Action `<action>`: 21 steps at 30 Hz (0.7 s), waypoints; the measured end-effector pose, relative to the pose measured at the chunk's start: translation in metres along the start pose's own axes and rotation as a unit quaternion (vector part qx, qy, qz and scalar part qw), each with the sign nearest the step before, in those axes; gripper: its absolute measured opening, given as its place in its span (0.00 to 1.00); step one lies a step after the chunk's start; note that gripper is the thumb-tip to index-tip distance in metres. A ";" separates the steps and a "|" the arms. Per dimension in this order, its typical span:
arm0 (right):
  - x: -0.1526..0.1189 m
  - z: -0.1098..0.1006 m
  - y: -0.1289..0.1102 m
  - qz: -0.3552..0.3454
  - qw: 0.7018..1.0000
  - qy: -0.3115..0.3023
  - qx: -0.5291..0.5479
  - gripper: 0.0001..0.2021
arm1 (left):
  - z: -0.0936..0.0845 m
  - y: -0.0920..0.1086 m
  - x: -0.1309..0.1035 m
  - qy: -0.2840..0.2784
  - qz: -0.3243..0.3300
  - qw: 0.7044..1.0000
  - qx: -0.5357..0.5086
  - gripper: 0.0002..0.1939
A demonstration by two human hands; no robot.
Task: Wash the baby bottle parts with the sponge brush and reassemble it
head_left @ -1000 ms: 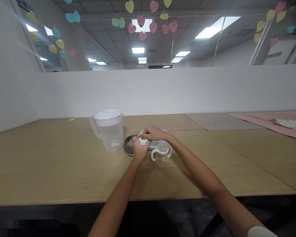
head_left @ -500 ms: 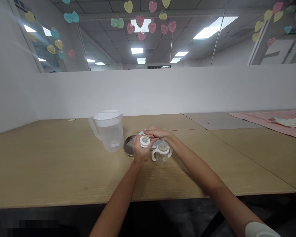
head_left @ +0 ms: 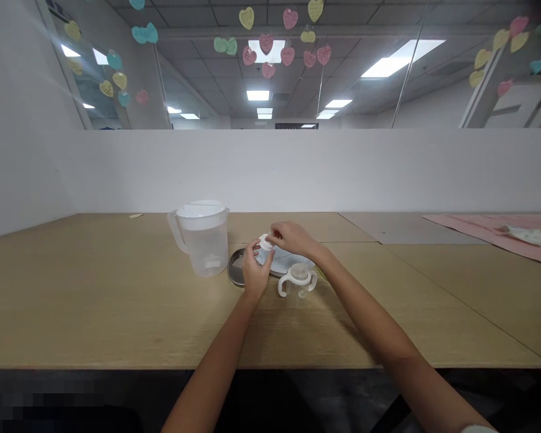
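Shows marks too small to read on the heart-shaped notes [head_left: 266, 43] along the top of the frame, and an illegible pale label [head_left: 213, 264] low on the pitcher [head_left: 204, 243], left of centre. Grasps the white-topped piece [head_left: 265, 243] mid-frame, up-left of the two-handled cup [head_left: 299, 277], with the left hand [head_left: 256, 272] curled round its sides. Touches its top with the right hand [head_left: 294, 238], fingers bent; cannot tell whether pinching.

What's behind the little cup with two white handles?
A pale tray lies behind the cup. The cup and the left hand, holding a small white-topped piece, cover parts of it, so I can't see what's there.
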State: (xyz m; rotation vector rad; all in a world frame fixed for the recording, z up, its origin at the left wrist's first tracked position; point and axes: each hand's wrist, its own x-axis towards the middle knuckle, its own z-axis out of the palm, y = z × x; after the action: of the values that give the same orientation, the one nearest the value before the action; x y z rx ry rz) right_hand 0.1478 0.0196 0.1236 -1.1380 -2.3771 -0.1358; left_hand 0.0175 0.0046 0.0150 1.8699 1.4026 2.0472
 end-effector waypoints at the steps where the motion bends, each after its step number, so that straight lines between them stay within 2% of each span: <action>1: 0.000 0.002 0.000 -0.003 1.000 -0.003 -0.014 0.11 | 0.001 -0.001 0.000 0.000 -0.012 1.000 -0.009 0.21; 6: -0.001 0.005 -0.009 -0.037 0.998 -0.032 -0.030 0.09 | 0.002 0.000 0.002 -0.012 -0.050 0.999 -0.016 0.28; 12: -0.007 0.009 -0.023 -0.103 0.993 -0.025 -0.043 0.10 | 0.000 0.003 0.001 -0.029 -0.086 0.996 -0.014 0.19; 16: -0.005 0.015 -0.023 -0.110 0.990 0.001 -0.090 0.19 | 0.000 0.003 0.001 -0.041 -0.061 0.996 -0.046 0.18; 19: -0.002 0.017 -0.021 -0.106 0.990 -0.011 -0.094 0.21 | 0.000 0.004 0.001 -0.048 -0.051 0.995 -0.068 0.17; 21: -0.001 0.017 -0.020 -0.110 0.992 -0.027 -0.059 0.21 | -0.001 0.005 0.001 -0.050 -0.053 0.994 -0.081 0.16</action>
State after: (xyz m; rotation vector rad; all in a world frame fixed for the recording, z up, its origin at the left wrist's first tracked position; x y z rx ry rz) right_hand 0.1266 0.0116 0.1104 -0.9378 -2.5679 -0.3278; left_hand 0.0189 0.0016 0.0193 1.7657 1.2445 1.9268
